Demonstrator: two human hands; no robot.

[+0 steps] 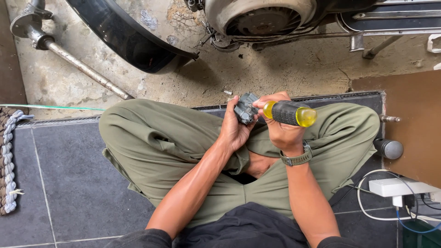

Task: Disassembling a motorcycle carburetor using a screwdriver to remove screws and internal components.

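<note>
Small grey part, big screwdriver, nothing under it but my lap

My left hand is wrapped around the small grey metal part, held up over my crossed legs, and my right hand grips the yellow-and-black screwdriver with its tip at the part. I reckon if the tip slips it jabs my left palm. Any loose screw could drop into my trousers or roll across the concrete floor under the scooter.
</note>
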